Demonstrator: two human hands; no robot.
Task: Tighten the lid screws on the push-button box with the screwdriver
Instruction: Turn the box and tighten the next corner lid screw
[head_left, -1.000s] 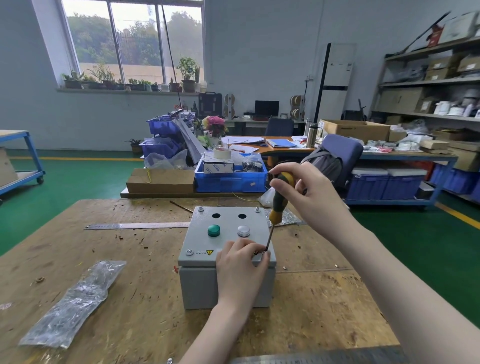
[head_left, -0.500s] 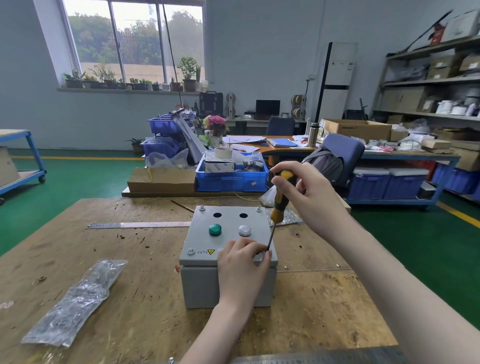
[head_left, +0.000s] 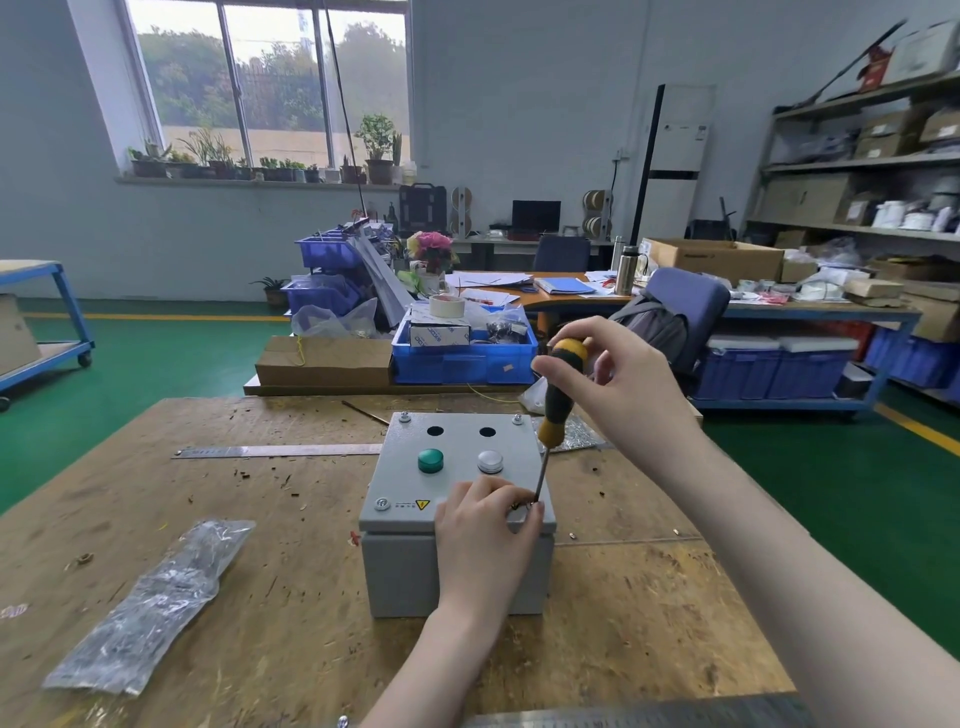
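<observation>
The grey push-button box (head_left: 402, 486) stands on the wooden workbench (head_left: 291, 525), with a green button (head_left: 430, 460) and a white button (head_left: 490, 461) on its lid. Screws show at the far left (head_left: 404, 417), far right (head_left: 517, 420) and near left (head_left: 382, 503) corners. My right hand (head_left: 628, 384) grips the yellow-black handle of the screwdriver (head_left: 558, 400), which stands tilted with its tip at the near right corner. My left hand (head_left: 483, 540) rests on that corner and pinches the small screw at the tip. The screw is mostly hidden by my fingers.
A clear plastic bag (head_left: 150, 597) lies at the near left. A steel ruler (head_left: 275, 451) lies left of the box, a second one (head_left: 649, 714) along the near edge. A foil pouch (head_left: 571, 434) sits behind the box. A blue bin (head_left: 462, 358) and a cardboard box (head_left: 322, 361) stand beyond.
My right hand has shifted its fingers slightly on the screwdriver handle. The tip stays at the near right corner and my left hand stays put.
</observation>
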